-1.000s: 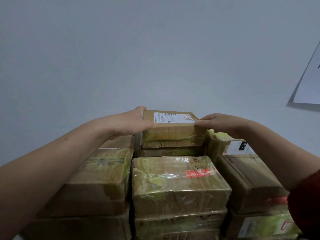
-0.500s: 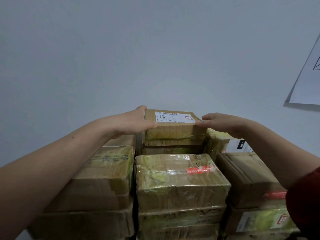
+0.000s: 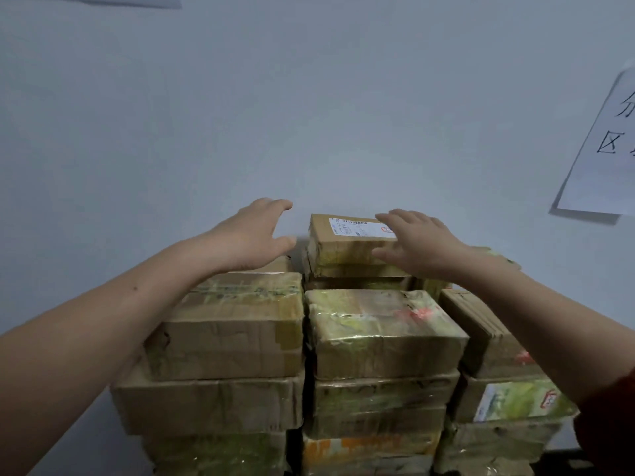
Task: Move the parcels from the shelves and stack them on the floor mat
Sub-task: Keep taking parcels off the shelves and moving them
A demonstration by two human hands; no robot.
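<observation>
A small cardboard parcel (image 3: pixel 338 243) with a white label lies on top of the back middle stack, against the wall. My left hand (image 3: pixel 256 233) hovers just left of it with fingers spread, apart from the box. My right hand (image 3: pixel 417 240) hangs over the parcel's right end, fingers straight and spread; contact with the box cannot be judged. In front stand three stacks of taped brown parcels: a left stack (image 3: pixel 230 329), a middle stack (image 3: pixel 381 333) wrapped in yellowish tape, and a right stack (image 3: pixel 488 338). The floor mat is out of view.
A pale wall (image 3: pixel 309 115) rises directly behind the stacks. A white paper sheet (image 3: pixel 604 146) with black characters hangs on it at the right. Another sheet's edge (image 3: pixel 120 0) shows at the top left. A dark floor strip (image 3: pixel 563 458) appears at the bottom right.
Both hands have let go of the small top parcel and opened, drawing slightly back from its sides. The parcel stays on the back stack. The view has come closer.
</observation>
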